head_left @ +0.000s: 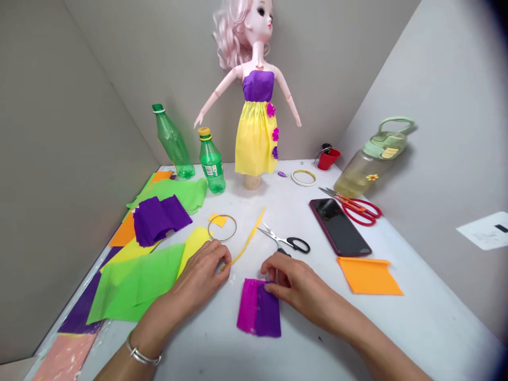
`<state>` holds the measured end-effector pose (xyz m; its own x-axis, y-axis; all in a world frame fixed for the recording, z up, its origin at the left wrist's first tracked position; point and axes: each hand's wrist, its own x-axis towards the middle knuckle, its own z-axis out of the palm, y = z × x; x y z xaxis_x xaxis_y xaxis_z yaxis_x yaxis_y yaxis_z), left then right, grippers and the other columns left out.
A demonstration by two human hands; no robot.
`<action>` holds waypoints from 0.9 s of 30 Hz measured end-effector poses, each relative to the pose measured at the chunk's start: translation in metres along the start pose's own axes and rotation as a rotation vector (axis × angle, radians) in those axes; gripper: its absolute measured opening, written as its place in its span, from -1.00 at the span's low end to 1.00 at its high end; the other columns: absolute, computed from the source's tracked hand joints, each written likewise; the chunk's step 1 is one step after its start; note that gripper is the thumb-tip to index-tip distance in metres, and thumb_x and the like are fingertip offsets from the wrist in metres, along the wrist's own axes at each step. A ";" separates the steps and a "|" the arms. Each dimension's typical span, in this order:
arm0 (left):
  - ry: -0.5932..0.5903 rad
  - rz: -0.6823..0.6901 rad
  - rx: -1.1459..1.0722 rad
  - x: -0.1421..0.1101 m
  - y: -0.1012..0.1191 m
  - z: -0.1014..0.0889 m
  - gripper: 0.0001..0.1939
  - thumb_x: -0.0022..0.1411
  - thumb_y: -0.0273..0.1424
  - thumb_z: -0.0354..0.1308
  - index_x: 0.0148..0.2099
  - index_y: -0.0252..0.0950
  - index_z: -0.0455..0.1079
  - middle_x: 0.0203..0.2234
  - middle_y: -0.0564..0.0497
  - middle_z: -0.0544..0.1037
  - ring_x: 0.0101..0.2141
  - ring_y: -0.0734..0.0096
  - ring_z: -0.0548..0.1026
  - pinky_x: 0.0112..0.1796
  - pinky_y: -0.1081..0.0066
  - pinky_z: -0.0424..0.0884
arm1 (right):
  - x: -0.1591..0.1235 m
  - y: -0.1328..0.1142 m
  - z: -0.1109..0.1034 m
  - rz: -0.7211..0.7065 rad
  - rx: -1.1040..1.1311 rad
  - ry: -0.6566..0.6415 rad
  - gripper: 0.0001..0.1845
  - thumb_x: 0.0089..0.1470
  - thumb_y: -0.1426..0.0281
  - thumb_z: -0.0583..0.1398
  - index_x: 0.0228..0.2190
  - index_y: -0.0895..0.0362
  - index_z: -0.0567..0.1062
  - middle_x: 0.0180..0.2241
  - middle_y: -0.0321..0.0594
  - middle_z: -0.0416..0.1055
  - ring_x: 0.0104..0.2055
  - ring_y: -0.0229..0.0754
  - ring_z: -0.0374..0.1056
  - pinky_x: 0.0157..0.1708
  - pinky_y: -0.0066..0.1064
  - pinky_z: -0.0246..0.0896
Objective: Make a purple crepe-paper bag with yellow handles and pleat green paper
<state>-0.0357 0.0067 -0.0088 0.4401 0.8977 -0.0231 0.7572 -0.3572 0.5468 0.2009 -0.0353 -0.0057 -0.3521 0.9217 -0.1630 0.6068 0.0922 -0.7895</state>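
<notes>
My left hand (204,275) pinches the near end of a thin yellow paper strip (250,238) that runs up and right across the table. My right hand (291,280) is closed with its fingertips pressed on the top edge of a folded magenta and purple crepe paper piece (259,309). Small black-handled scissors (286,239) lie just beyond my right hand. A metal ring (222,227) with a yellow scrap inside lies beyond my left hand.
A doll (257,106) in a purple and yellow paper dress stands at the back. Two green bottles (174,143) (211,164), crepe sheets (159,217) at left, a phone (339,226), red scissors (359,209), orange paper (369,276), tape roll (304,177), water jug (371,159).
</notes>
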 end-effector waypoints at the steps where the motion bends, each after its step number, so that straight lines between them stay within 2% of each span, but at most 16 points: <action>1: 0.025 -0.006 -0.027 -0.001 0.001 -0.001 -0.93 0.19 -0.48 0.04 -0.27 -0.23 0.31 -0.30 -0.01 0.41 -0.21 0.23 0.37 -0.18 0.26 0.31 | 0.001 0.002 0.000 0.010 0.009 0.012 -0.89 0.07 0.46 0.20 -0.30 0.05 0.41 -0.44 -0.36 0.33 -0.42 -0.25 0.23 -0.42 -0.43 0.08; 4: 0.043 -0.005 -0.172 -0.003 0.004 -0.002 -0.90 0.22 -0.45 0.04 -0.18 -0.21 0.30 -0.27 0.01 0.42 -0.24 0.29 0.36 -0.16 0.28 0.32 | 0.002 0.004 0.001 0.017 0.018 0.011 -0.89 0.07 0.47 0.19 -0.31 0.05 0.40 -0.46 -0.37 0.30 -0.44 -0.26 0.21 -0.43 -0.44 0.07; 9: -0.125 -0.014 -0.341 -0.008 0.014 0.010 -0.80 0.24 -0.37 0.11 -0.07 -0.19 0.32 -0.24 0.03 0.45 -0.28 0.36 0.38 -0.22 0.36 0.35 | 0.004 0.003 0.001 -0.008 0.019 -0.002 -0.90 0.07 0.52 0.17 -0.37 0.07 0.38 -0.48 -0.38 0.30 -0.44 -0.28 0.19 -0.44 -0.46 0.03; 13: -0.117 0.034 -0.290 -0.010 0.019 0.018 -0.82 0.23 -0.42 0.09 -0.10 -0.22 0.36 -0.30 0.02 0.45 -0.27 0.34 0.40 -0.26 0.39 0.35 | 0.005 0.000 -0.001 -0.013 0.015 -0.014 -0.90 0.10 0.50 0.14 -0.42 0.08 0.39 -0.46 -0.37 0.33 -0.42 -0.27 0.21 -0.42 -0.46 0.04; 17: -0.129 0.046 -0.214 -0.010 0.019 0.016 -0.80 0.25 -0.50 0.00 -0.10 -0.23 0.35 -0.33 0.02 0.45 -0.30 0.36 0.41 -0.27 0.40 0.33 | 0.004 0.001 -0.007 -0.020 0.009 -0.007 -0.88 0.16 0.48 0.10 -0.39 0.08 0.41 -0.42 -0.35 0.37 -0.38 -0.25 0.24 -0.36 -0.44 0.09; 22: -0.177 0.071 -0.123 -0.010 0.020 0.009 -0.77 0.25 -0.55 -0.07 -0.12 -0.25 0.34 -0.27 0.00 0.46 -0.27 0.33 0.42 -0.22 0.35 0.34 | 0.002 -0.002 -0.012 0.013 -0.051 -0.017 -0.90 0.17 0.46 0.11 -0.38 0.06 0.40 -0.42 -0.36 0.38 -0.38 -0.25 0.25 -0.37 -0.45 0.09; 25: -0.192 0.102 -0.119 -0.010 0.021 0.005 -0.73 0.27 -0.54 -0.09 -0.06 -0.23 0.34 -0.18 -0.02 0.43 -0.18 0.32 0.42 -0.13 0.32 0.33 | 0.000 -0.004 -0.009 -0.009 -0.130 -0.037 -0.92 0.15 0.47 0.14 -0.35 0.05 0.41 -0.39 -0.36 0.38 -0.38 -0.25 0.26 -0.38 -0.45 0.07; 27: -0.185 0.094 -0.120 -0.009 0.020 0.004 -0.77 0.28 -0.50 -0.05 -0.06 -0.24 0.33 -0.17 -0.02 0.42 -0.17 0.30 0.41 -0.12 0.31 0.32 | 0.000 -0.002 -0.004 -0.035 -0.210 -0.025 -0.91 0.15 0.49 0.14 -0.33 0.05 0.41 -0.36 -0.34 0.38 -0.39 -0.26 0.27 -0.39 -0.45 0.05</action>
<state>-0.0223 -0.0096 -0.0008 0.5954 0.7952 -0.1146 0.6507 -0.3936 0.6493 0.2027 -0.0341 -0.0016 -0.3919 0.9070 -0.1542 0.7278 0.2032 -0.6550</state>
